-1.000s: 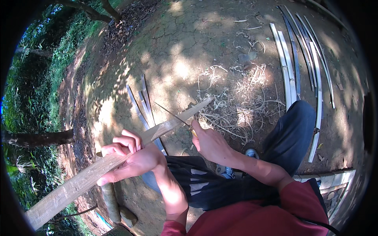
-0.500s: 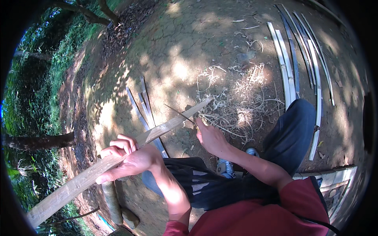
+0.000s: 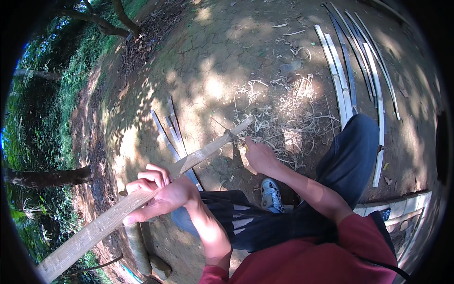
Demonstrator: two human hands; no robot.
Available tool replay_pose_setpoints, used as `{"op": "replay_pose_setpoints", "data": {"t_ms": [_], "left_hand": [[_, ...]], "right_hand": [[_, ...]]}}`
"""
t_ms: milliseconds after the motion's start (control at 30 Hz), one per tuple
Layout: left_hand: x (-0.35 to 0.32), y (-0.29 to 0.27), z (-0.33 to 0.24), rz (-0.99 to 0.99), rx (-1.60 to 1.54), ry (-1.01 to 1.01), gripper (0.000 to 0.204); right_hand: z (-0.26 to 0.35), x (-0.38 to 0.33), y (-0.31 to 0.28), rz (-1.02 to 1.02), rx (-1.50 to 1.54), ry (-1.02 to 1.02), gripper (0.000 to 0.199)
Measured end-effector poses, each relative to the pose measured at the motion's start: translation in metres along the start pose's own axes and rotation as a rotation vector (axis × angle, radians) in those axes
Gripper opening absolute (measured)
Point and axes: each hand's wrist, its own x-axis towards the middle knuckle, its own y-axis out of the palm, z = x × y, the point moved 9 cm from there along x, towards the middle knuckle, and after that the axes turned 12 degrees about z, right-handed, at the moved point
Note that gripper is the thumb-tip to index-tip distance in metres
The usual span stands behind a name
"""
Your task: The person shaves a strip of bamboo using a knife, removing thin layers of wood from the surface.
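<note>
A long, pale bamboo strip [image 3: 205, 152] slants from the lower left up to the middle of the view. Around its middle my left hand [image 3: 163, 191] is closed, thumb underneath and fingers curled over the far side. My right hand [image 3: 261, 156] grips a knife by its handle, near the strip's far end. The thin blade of the knife [image 3: 230, 132] lies across the strip and touches it, seen nearly edge-on. Most of the handle is hidden in my fist.
Curly shavings [image 3: 288, 128] litter the ground beyond my right hand. Several long split strips [image 3: 343, 80] lie at the far right, and shorter strips [image 3: 176, 137] lie left of centre. A log [image 3: 137, 246] lies at lower left. Tree trunks [image 3: 47, 174] and greenery line the left.
My right hand has shifted slightly right and nearer, and the blade now sits across the strip nearer its far end. My left hand and the strip have moved slightly right and nearer.
</note>
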Motion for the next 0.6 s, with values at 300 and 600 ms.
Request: {"op": "replay_pose_setpoints", "data": {"t_ms": [300, 600], "left_hand": [[0.001, 0.003, -0.004, -0.036, 0.035, -0.001, 0.068], [0.002, -0.005, -0.002, -0.135, 0.161, -0.020, 0.069]], "right_hand": [[-0.036, 0.015, 0.018, -0.004, 0.022, 0.064, 0.038], [0.056, -0.031, 0.000, 0.057, 0.105, -0.107, 0.036]]}}
